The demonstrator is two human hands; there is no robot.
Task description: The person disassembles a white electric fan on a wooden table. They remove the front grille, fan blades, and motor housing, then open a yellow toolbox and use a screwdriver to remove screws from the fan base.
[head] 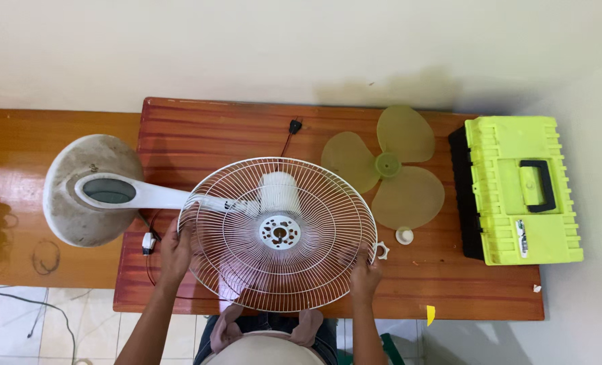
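Reddish wooden counter (449, 290) carries everything. Left to right: the fan's round base (78, 203) lies tipped over, our left hand (176, 253) and right hand (365, 274) grip opposite edges of the white wire fan guard (280, 270), steadying it; yellow blade (385, 165), yellow-green toolbox (517, 189).

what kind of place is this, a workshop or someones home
Most likely a room in a home used for a repair, not a proper workshop. A taken-apart stand fan lies on a wooden table against a plain wall: its wire guard is in both hands, the yellow blade lies loose, and a lime toolbox sits alongside.
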